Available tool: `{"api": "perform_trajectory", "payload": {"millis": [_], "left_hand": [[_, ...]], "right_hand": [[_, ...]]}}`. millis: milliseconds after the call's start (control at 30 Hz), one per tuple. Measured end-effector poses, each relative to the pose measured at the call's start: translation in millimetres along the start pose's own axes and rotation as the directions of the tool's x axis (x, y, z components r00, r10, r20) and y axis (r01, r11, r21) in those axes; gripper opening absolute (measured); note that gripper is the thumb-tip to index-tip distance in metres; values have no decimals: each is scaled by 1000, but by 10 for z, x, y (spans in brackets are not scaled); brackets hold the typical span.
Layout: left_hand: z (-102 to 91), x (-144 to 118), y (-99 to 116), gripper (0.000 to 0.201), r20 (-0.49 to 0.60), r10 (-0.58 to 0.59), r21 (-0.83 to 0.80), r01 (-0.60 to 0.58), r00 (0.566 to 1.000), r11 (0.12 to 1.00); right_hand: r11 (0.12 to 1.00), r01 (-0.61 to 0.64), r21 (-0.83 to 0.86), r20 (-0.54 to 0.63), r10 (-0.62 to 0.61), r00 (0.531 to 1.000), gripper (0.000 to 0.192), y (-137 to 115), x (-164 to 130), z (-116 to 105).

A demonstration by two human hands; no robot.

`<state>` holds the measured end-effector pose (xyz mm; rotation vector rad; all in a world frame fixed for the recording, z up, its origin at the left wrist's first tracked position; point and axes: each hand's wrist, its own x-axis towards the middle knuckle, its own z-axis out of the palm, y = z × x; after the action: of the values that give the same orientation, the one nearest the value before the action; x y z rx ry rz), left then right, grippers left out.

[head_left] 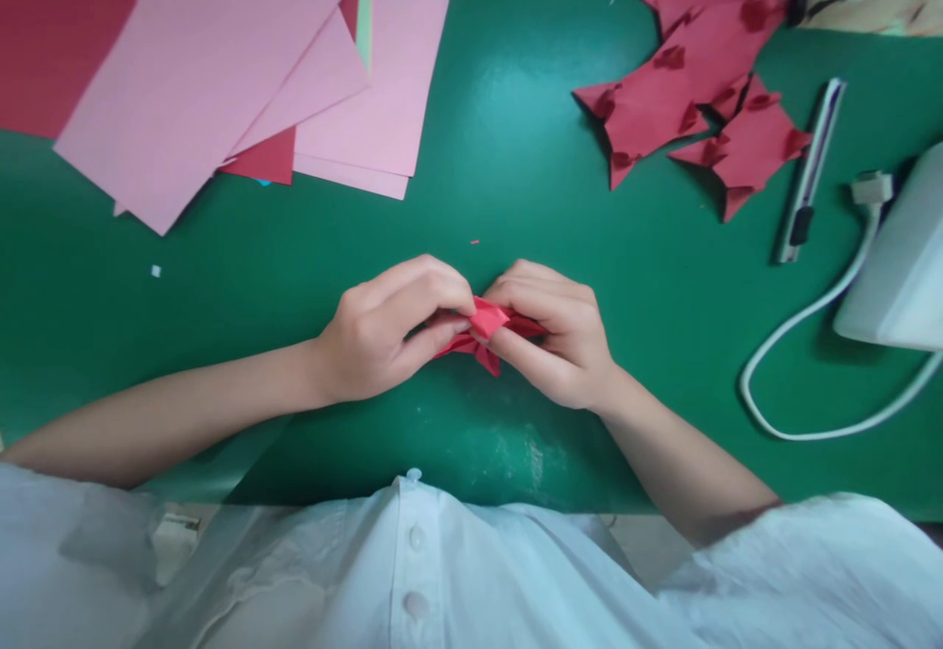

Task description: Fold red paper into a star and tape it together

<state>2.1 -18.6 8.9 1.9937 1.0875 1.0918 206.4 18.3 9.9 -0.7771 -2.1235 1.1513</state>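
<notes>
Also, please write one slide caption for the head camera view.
Left hand and right hand hold folded red paper over a green tabletop, pink sheets lying beyond.

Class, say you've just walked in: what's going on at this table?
A person holds a small folded red paper between the left hand and the right hand, over the near part of a green tabletop. Other folded red pieces lie at the far right, near a cutter. Pink sheets lie at the far left.
</notes>
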Motion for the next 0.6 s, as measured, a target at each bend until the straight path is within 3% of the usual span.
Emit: {"api": "perform_trajectory", "payload": {"millis": [333,600], "left_hand": [[-112,88,-23,4,74,49,9,-50,996,999],[-94,58,-19,3,65,45,57,-49,997,997]], "right_hand": [[999,34,-27,99,-31,995,17,34,6,-33],[994,71,-84,110,-62,992,19,18,17,-15]]}}
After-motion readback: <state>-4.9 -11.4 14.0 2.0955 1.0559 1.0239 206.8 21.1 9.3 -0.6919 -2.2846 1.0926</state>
